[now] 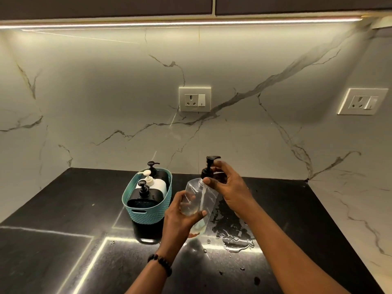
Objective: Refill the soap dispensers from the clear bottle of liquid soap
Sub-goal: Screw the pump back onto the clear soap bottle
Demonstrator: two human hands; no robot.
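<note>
Above the counter (63,219), left hand (180,217) clasps clear bottle (198,200); right hand (227,185) pinches its pump (209,166).

Your single head view looks forward and down, close over the glossy black stone countertop (63,209), facing the white veined marble wall (106,92).

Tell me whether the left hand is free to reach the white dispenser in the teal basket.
Probably not yet: the left hand grips the clear bottle. The white dispenser stands uncovered in the basket just beside it.
</note>
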